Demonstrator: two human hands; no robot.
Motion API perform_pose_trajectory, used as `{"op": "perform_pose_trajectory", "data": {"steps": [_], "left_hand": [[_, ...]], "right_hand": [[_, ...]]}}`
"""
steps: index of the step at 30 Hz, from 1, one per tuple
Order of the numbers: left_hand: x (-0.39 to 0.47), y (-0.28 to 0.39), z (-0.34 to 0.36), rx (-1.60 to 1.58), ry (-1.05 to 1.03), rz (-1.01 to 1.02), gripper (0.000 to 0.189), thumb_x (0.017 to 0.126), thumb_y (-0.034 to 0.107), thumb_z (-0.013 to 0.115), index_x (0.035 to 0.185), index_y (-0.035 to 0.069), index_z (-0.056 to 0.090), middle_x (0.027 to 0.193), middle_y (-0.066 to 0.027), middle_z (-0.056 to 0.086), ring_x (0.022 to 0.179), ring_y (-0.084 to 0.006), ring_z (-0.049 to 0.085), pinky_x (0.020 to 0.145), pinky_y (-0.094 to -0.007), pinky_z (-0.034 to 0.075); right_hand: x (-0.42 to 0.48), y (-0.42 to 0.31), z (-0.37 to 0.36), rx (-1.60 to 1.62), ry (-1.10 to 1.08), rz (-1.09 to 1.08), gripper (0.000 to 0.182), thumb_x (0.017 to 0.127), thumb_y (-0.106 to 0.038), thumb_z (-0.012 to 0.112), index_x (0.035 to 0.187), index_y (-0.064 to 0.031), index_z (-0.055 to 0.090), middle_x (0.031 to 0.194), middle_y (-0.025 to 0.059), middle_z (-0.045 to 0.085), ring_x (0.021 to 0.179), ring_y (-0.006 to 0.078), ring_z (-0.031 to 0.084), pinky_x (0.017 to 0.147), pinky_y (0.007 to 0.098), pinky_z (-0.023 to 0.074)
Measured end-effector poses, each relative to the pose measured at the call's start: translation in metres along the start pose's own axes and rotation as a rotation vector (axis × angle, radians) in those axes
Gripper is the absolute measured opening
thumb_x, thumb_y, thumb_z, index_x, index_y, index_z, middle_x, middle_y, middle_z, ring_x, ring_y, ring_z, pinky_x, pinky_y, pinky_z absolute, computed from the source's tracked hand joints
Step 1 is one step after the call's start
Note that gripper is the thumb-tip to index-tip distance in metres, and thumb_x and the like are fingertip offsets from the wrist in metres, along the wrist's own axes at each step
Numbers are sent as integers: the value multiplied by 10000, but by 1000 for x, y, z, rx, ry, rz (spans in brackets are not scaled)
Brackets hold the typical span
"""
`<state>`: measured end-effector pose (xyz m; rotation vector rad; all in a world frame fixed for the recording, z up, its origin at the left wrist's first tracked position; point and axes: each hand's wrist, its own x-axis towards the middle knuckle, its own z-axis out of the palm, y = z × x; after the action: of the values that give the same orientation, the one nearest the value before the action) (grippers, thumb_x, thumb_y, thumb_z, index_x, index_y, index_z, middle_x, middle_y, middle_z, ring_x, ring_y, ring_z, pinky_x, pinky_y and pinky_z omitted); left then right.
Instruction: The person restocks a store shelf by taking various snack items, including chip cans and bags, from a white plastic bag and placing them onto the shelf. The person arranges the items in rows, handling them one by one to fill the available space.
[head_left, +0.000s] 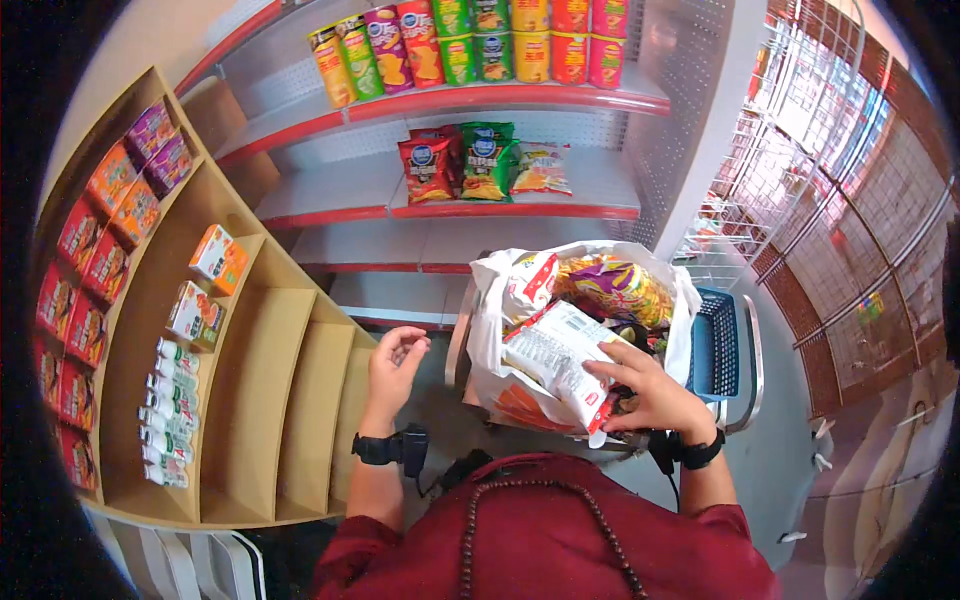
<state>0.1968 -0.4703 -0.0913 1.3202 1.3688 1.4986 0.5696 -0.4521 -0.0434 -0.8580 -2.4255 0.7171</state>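
Observation:
A large white plastic bag (487, 379) full of snack packets stands before me on a cart. On top of its contents lies a white snack packet (559, 356) with red ends, tilted. My right hand (649, 386) rests on this packet's right side with fingers spread; whether it grips the packet is unclear. Behind it in the bag are a purple and yellow snack packet (619, 285) and a white and red packet (531, 281). To the left of the bag, my left hand (395, 367) is raised with fingers loosely curled and holds nothing.
A blue plastic basket (714, 345) sits right of the bag. Ahead, a metal shelf (330, 199) bears chip bags (487, 161) and chip canisters (532, 56). A curved wooden shelf (247, 390) with boxes and bottles (171, 412) stands left. Wire mesh panels (862, 195) are at right.

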Motion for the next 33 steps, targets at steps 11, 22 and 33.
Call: {"op": "perform_pose_trajectory", "data": {"steps": [11,22,33], "left_hand": [[11,-27,-64,-59,0,-17,128,874,38,567,986,-24,568,892,-77,605,832,-136,602,772,-275,509],[87,1,-107,-35,-306,72,162,878,82,579,1014,-6,576,936,-70,622,870,-132,608,784,-263,492],[123,15,-60,-575,-702,45,756,851,204,653,1394,33,156,1317,-151,400,1129,-216,481,891,-350,440]], "right_hand": [[-1,19,-8,82,601,581,158,834,-9,510,972,20,584,885,78,631,805,120,588,681,260,482],[127,-17,20,1119,1010,354,223,930,-251,516,1106,-116,495,835,-17,508,650,82,480,595,243,443],[188,-112,63,517,856,318,301,923,-158,495,1184,-11,469,962,21,555,847,85,519,728,239,448]]}}
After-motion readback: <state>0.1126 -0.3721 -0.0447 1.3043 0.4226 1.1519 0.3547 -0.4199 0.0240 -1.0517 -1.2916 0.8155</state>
